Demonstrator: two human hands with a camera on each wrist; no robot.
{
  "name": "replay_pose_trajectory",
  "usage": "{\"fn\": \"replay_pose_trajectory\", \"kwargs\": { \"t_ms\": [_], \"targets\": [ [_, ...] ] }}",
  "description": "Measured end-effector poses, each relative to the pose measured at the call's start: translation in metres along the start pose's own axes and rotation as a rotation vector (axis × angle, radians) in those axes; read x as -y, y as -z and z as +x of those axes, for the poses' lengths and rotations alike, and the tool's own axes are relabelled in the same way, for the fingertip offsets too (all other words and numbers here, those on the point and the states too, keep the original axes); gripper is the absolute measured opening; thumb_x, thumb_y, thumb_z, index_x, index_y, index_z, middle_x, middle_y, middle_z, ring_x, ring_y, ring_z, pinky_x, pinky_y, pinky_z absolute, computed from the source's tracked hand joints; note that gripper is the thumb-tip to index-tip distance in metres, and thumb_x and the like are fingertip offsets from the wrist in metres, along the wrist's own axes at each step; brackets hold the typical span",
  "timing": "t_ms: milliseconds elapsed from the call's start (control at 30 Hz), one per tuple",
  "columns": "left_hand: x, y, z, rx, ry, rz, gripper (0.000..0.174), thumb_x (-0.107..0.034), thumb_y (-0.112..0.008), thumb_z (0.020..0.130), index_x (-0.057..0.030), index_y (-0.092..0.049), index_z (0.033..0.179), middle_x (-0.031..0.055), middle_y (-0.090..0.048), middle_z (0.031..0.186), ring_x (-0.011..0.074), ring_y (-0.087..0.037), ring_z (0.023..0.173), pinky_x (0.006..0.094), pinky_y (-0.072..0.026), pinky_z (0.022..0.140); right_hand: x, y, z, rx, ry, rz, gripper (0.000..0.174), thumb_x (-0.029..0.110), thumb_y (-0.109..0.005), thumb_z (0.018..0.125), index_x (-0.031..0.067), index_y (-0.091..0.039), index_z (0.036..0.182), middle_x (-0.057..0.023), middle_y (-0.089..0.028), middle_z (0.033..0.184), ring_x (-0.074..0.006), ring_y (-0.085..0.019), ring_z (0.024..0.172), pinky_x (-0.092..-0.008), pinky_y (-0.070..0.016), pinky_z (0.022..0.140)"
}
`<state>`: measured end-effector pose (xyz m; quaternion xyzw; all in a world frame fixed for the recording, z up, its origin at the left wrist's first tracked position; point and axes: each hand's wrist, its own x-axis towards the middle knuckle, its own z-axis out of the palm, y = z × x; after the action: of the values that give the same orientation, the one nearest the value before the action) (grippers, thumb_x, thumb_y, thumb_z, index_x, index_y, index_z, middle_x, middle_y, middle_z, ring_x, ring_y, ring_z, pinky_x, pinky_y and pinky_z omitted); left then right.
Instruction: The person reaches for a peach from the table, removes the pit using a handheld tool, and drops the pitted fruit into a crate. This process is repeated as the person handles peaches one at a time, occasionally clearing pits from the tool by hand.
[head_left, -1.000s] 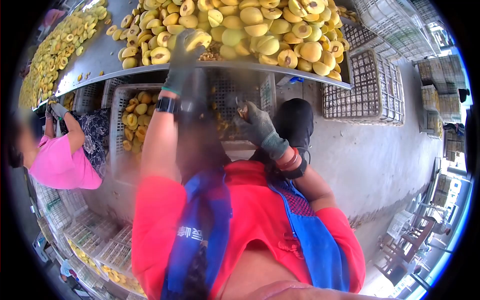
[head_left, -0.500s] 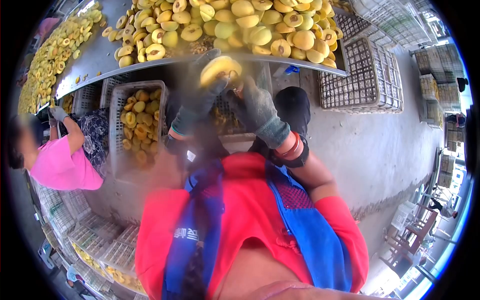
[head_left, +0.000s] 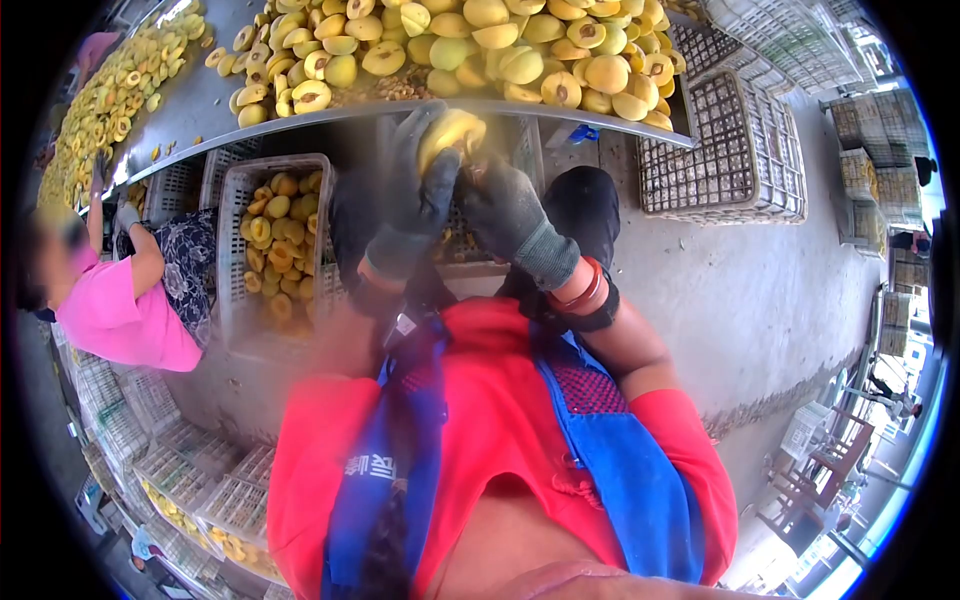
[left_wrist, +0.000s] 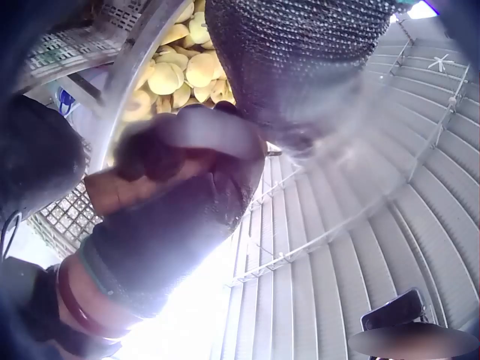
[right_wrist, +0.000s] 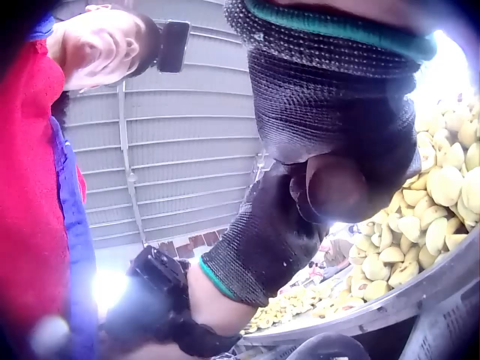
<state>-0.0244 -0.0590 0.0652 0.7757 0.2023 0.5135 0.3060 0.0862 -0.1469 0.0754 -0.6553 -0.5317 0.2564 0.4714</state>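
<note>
The table carries the heap of yellow fruit, which looks the same as half a second ago. Before the table's near edge stands the crate, partly filled with fruit pieces. The change is in the hands: a second ago the left hand was over the table's edge at the heap, the right hand apart from it; now the two meet just in front of that edge. The fruit is there too, off the table, with the left fingers curled round it. The right fingers grip a brown handle; its other end is hidden. I judge that the picking-up is over and this one fruit is being worked between the hands. Whether it is already parted, the blur does not tell.
</note>
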Motion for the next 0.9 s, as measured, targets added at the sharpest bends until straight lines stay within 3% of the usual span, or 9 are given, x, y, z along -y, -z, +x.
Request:
{"fn": "replay_pose_trajectory", "kwargs": {
  "t_ms": [267,400,567,700,767,833,900],
  "targets": [
    [0.009,-0.003,-0.010,0.017,0.069,0.021,0.041,-0.023,-0.052,0.096,0.0062,-0.048,0.125,0.0205,-0.054,0.119,0.0324,-0.055,0.107,0.0370,-0.0443,0.095,-0.020,-0.004,0.002,0.112,-0.041,-0.044,0.026,0.016,-0.062,0.084,-0.0034,-0.048,0.094,-0.0255,-0.061,0.073,-0.0446,-0.062,0.073,-0.0461,-0.0481,0.061],
    [0.001,-0.009,-0.011,-0.084,0.142,-0.144,0.041,-0.021,-0.050,0.097,0.0069,-0.046,0.126,0.0201,-0.054,0.118,0.0302,-0.055,0.107,0.0362,-0.0444,0.094,-0.007,-0.006,-0.001,-0.027,0.029,0.009,0.024,0.016,-0.060,0.085,-0.0024,-0.048,0.094,-0.0247,-0.060,0.072,-0.0441,-0.062,0.072,-0.0458,-0.0481,0.061],
    [-0.012,-0.004,-0.005,-0.096,0.130,-0.095,0.040,-0.018,-0.051,0.096,0.0074,-0.045,0.127,0.0197,-0.054,0.117,0.0293,-0.055,0.106,0.0353,-0.0448,0.093,0.002,-0.008,-0.003,-0.128,0.105,0.094,0.022,0.015,-0.059,0.086,-0.0011,-0.048,0.095,-0.0239,-0.060,0.071,-0.0435,-0.062,0.071,-0.0461,-0.0480,0.061],
    [-0.011,-0.002,-0.006,-0.073,0.006,-0.017,0.040,-0.016,-0.052,0.095,0.0069,-0.045,0.127,0.0194,-0.054,0.117,0.0291,-0.055,0.106,0.0353,-0.0450,0.093,0.002,-0.007,-0.003,-0.092,0.065,0.052,0.022,0.017,-0.059,0.086,-0.0013,-0.048,0.094,-0.0245,-0.061,0.072,-0.0436,-0.062,0.073,-0.0461,-0.0483,0.061],
    [-0.010,-0.001,-0.009,-0.046,0.045,0.014,0.039,-0.015,-0.053,0.095,0.0066,-0.046,0.127,0.0194,-0.054,0.118,0.0291,-0.055,0.106,0.0351,-0.0450,0.092,0.004,-0.006,-0.001,-0.043,0.008,0.010,0.024,0.018,-0.059,0.086,-0.0016,-0.049,0.094,-0.0247,-0.061,0.072,-0.0436,-0.062,0.074,-0.0461,-0.0484,0.061],
    [-0.006,-0.001,-0.010,-0.028,0.052,0.027,0.039,-0.014,-0.053,0.094,0.0066,-0.046,0.127,0.0195,-0.053,0.119,0.0291,-0.055,0.106,0.0351,-0.0450,0.092,-0.039,-0.024,0.002,0.035,-0.028,0.264,0.025,0.019,-0.060,0.086,-0.0021,-0.049,0.095,-0.0248,-0.061,0.073,-0.0435,-0.063,0.075,-0.0455,-0.0487,0.061],
    [-0.001,-0.001,-0.011,-0.022,0.039,0.023,0.039,-0.013,-0.054,0.094,0.0067,-0.047,0.126,0.0196,-0.054,0.119,0.0292,-0.055,0.106,0.0351,-0.0450,0.092,-0.044,-0.024,0.003,0.086,0.019,0.253,0.027,0.021,-0.061,0.086,-0.0025,-0.050,0.095,-0.0248,-0.062,0.074,-0.0430,-0.063,0.075,-0.0445,-0.0493,0.061]
  ]
}}
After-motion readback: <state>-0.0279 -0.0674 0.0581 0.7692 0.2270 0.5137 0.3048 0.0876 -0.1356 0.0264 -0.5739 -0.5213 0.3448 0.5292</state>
